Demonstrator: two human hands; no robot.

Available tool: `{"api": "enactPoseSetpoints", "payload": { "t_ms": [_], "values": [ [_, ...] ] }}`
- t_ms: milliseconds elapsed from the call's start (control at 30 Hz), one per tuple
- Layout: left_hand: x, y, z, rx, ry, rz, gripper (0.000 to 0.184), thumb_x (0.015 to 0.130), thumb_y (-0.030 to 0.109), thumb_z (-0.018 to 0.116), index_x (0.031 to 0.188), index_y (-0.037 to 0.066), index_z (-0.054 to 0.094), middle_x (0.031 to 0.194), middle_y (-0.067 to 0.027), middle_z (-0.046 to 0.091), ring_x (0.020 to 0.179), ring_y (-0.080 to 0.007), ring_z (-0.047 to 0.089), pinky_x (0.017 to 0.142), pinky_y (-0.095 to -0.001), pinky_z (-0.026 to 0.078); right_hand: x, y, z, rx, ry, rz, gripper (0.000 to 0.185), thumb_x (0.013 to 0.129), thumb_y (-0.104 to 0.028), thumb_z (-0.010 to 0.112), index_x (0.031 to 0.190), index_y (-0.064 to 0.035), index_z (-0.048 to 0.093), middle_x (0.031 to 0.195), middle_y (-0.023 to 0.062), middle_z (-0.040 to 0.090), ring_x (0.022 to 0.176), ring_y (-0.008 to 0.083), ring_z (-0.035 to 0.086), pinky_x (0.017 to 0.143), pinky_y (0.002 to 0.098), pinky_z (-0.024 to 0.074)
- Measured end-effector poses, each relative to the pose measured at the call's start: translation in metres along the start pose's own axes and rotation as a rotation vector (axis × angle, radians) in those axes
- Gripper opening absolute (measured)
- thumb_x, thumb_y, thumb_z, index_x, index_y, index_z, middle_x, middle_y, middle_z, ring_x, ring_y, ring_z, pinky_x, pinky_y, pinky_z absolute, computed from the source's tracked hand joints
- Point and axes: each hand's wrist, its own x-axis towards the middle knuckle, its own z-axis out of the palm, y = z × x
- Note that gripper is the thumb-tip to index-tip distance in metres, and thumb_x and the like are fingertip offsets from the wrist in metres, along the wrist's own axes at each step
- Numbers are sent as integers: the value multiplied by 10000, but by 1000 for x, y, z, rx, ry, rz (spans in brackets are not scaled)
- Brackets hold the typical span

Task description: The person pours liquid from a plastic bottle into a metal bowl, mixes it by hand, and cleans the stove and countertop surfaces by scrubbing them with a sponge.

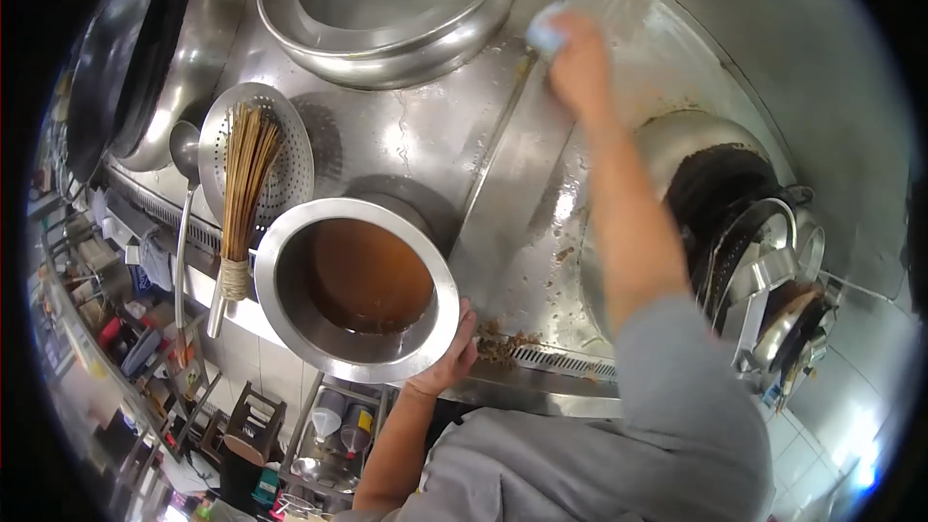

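Pot at eight o'clock, steadied from its near side; cloth at one.
The left hand (pixel 452 358), half curled, grips the wide-rimmed pot (pixel 440 304) of brown liquid (pixel 372 275) beneath its rim, apparently for balance at the table (pixel 387 126) edge. The right hand (pixel 580 63) is closed on a blurred, pale bundle, probably a cloth (pixel 546 29).

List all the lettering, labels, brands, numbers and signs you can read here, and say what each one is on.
No text can be read.
Container with a yellow patch, low in the view: too small and blurred to tell any lettering.
Background goods at the left edge: too small and blurred.
Pale wad in the right hand: blurred, no lettering visible.
Steel pot: none visible.
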Motion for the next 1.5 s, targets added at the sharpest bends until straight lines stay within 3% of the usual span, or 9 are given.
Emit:
{"api": "enactPoseSetpoints", "payload": {
  "t_ms": [433,567,667,733,800,967,1067,1333,1500],
  "values": [
    [5,-2,1,-1,7,6,674,780,148,751,1420,51,560,1496,-157,571,1420,-393,496,1175,-538,406,-14,-27,9,-100,83,54,317,790,65,619,1043,-104,707,1207,147,643,1218,377,578,1049,468,484],
    [-2,-6,9,-33,16,4,682,795,154,752,1437,53,545,1495,-168,569,1416,-409,494,1174,-567,395,94,67,8,-281,115,249,356,813,-48,620,1146,-101,734,1233,186,667,1188,388,607,1049,450,490],
    [-1,-5,8,5,-8,-5,648,812,178,749,1419,53,558,1494,-156,571,1411,-411,493,1171,-564,400,163,237,19,-538,237,-388,317,868,-140,606,1148,-102,749,1178,192,720,1173,409,643,1016,461,514],
    [5,-12,13,27,-9,-1,643,804,184,753,1406,53,565,1494,-150,570,1415,-409,490,1169,-564,401,164,157,-21,-297,-83,520,544,1080,-426,469,1515,-103,523,1578,236,456,1502,337,387,1242,427,299],
    [-5,-5,10,23,-25,-12,639,798,186,756,1395,53,571,1494,-146,570,1416,-407,489,1169,-563,403,162,212,-37,-712,-99,188,331,880,-211,617,1162,-105,752,1183,183,737,1157,398,676,992,476,531],
    [3,-6,4,8,-14,11,633,790,174,755,1386,52,576,1491,-146,573,1413,-410,495,1167,-559,406,99,227,-134,-968,-446,734,425,969,-312,573,1291,-73,712,1355,220,660,1267,369,639,1036,484,513],
    [2,-6,5,6,1,3,620,790,171,754,1375,50,588,1489,-142,577,1409,-407,501,1164,-548,414,70,307,-151,-1259,-933,450,436,949,-300,589,1274,-38,716,1369,228,647,1277,378,627,1056,479,508],
    [6,4,-1,-10,59,-31,532,826,183,728,1335,62,634,1505,-102,575,1404,-350,516,1168,-508,417,-24,117,-60,-731,-894,-64,231,831,-132,651,976,-2,775,1062,241,743,997,408,722,897,498,570],
    [3,5,-4,84,122,-14,579,826,233,733,1381,125,611,1548,-28,546,1413,-305,514,1172,-496,409,-103,-25,-63,-705,-796,194,286,935,-141,570,1108,-25,766,1227,221,716,1127,386,699,976,500,549]
  ]
}}
